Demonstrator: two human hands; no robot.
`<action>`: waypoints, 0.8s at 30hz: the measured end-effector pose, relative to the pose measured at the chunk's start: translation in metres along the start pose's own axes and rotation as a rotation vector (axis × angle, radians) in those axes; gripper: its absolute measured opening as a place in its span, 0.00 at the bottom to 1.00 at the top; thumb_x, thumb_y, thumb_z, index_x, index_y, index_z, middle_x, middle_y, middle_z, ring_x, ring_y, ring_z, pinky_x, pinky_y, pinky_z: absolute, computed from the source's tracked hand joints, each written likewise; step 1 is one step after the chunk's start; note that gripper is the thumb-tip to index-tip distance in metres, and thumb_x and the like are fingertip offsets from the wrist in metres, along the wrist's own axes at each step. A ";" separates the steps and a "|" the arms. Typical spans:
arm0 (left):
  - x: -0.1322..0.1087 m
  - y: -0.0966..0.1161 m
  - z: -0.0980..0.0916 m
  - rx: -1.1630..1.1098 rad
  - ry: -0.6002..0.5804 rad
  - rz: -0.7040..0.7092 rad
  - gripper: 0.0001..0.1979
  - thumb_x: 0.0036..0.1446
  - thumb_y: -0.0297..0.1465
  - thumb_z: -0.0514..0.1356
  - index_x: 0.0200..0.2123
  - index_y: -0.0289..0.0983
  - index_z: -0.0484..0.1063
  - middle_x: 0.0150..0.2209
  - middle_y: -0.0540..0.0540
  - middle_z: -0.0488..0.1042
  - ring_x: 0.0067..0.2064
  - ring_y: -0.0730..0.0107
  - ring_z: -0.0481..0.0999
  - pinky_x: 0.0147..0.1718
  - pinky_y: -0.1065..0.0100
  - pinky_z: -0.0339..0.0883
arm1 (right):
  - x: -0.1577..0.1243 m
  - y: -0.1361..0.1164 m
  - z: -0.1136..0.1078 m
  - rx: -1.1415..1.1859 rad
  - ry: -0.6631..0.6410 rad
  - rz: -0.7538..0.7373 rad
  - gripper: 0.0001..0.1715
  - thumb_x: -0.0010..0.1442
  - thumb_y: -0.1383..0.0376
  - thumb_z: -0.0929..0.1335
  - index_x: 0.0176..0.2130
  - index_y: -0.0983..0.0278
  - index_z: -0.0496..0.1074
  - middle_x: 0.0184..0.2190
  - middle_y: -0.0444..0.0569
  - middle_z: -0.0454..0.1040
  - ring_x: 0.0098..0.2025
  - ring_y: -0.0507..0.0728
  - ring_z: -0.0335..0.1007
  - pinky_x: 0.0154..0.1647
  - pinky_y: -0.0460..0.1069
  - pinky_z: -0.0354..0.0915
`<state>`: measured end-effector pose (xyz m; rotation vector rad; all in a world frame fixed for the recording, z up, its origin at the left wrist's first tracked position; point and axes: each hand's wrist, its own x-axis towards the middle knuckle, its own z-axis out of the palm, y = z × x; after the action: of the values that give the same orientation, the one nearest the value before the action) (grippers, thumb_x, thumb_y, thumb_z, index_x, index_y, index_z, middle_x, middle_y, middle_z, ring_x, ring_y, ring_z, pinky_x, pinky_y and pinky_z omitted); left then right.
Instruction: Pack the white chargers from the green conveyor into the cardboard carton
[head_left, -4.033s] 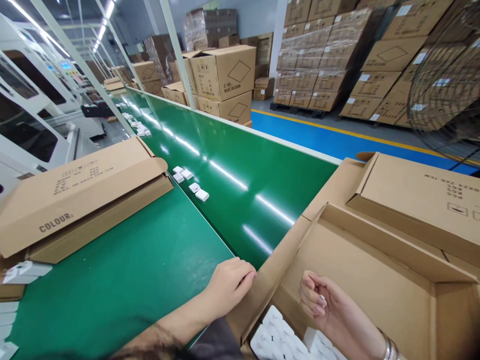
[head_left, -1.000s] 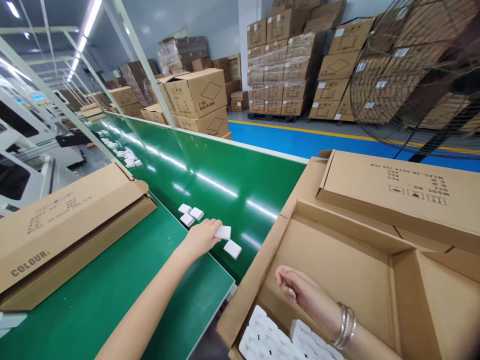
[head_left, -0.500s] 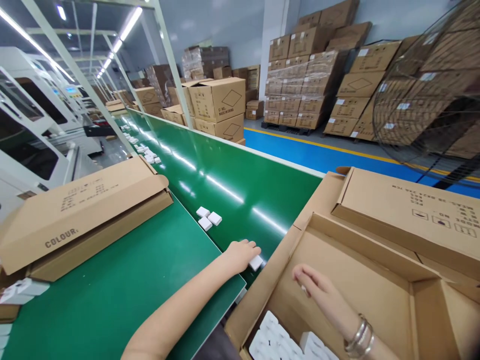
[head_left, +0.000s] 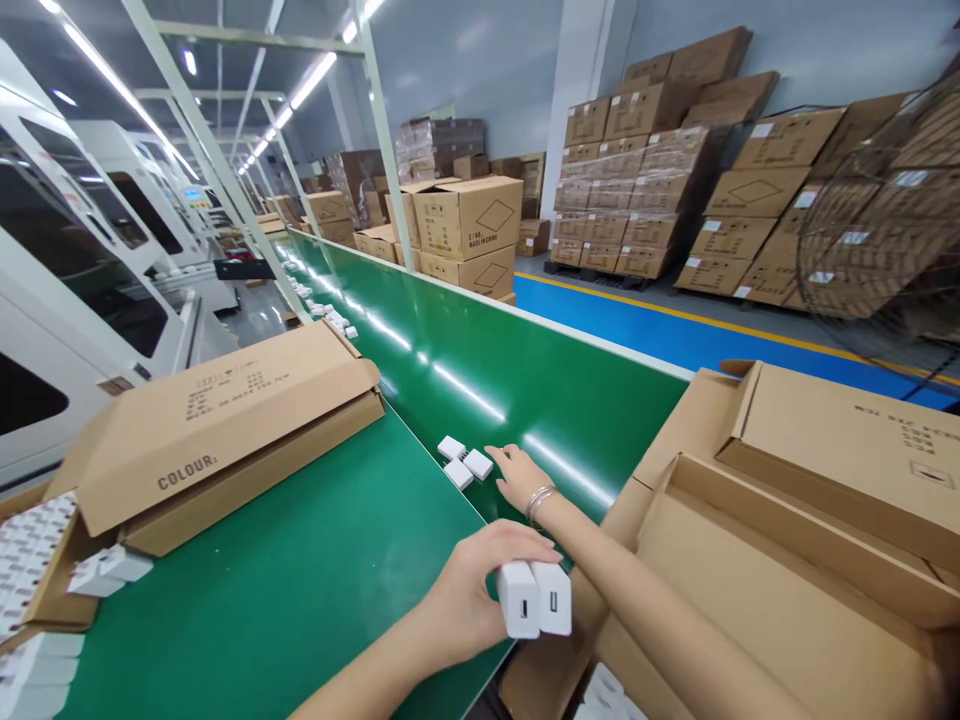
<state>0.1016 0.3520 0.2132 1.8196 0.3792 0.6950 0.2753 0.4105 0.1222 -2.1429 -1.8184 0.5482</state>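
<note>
My left hand (head_left: 469,590) grips two white chargers (head_left: 534,598) side by side above the near edge of the green table, their ports facing me. My right hand (head_left: 517,475), with bracelets on the wrist, reaches out over the green conveyor belt (head_left: 540,400), fingers spread, just right of three white chargers (head_left: 463,464) lying on the belt. It holds nothing. An open cardboard box (head_left: 780,560) stands at the right, under my right forearm.
A flat cardboard box marked COLOUR (head_left: 225,430) lies at the left on the green table (head_left: 285,590), with white chargers (head_left: 30,560) beside it. More chargers (head_left: 330,315) ride farther up the belt. Stacked cartons (head_left: 465,230) and a fan cage (head_left: 885,230) stand beyond.
My left hand picked two chargers off the belt and drew them back toward me. My right hand left the open box and stretched out to the belt beside the remaining three chargers.
</note>
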 end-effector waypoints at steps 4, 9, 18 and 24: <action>0.002 -0.004 0.004 -0.120 -0.029 -0.040 0.13 0.45 0.30 0.68 0.37 0.39 0.77 0.42 0.43 0.79 0.43 0.58 0.78 0.45 0.61 0.70 | 0.013 -0.007 0.013 -0.126 -0.070 -0.042 0.21 0.62 0.61 0.67 0.55 0.61 0.66 0.58 0.53 0.64 0.54 0.63 0.65 0.52 0.63 0.66; 0.001 -0.010 0.007 -0.190 -0.097 -0.123 0.15 0.42 0.32 0.69 0.37 0.40 0.78 0.43 0.44 0.79 0.43 0.57 0.78 0.48 0.60 0.69 | 0.019 -0.010 0.020 -0.182 -0.098 -0.048 0.19 0.63 0.61 0.67 0.53 0.62 0.67 0.54 0.53 0.68 0.50 0.61 0.68 0.48 0.60 0.68; -0.007 -0.005 0.006 -0.122 -0.130 -0.188 0.16 0.45 0.30 0.68 0.40 0.39 0.76 0.44 0.44 0.77 0.46 0.61 0.76 0.47 0.63 0.67 | -0.012 0.001 -0.007 0.171 0.057 -0.027 0.26 0.64 0.63 0.64 0.60 0.60 0.59 0.53 0.55 0.68 0.51 0.62 0.68 0.52 0.62 0.64; 0.002 0.014 0.012 0.253 -0.395 -0.456 0.39 0.45 0.34 0.69 0.60 0.43 0.58 0.42 0.49 0.76 0.40 0.65 0.76 0.40 0.68 0.68 | -0.114 0.053 -0.068 0.778 0.179 0.074 0.35 0.66 0.55 0.57 0.66 0.59 0.38 0.50 0.55 0.70 0.45 0.58 0.75 0.49 0.56 0.70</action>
<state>0.1096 0.3391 0.2245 1.9574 0.6083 -0.0326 0.3375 0.2912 0.1709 -1.6502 -1.1551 0.8702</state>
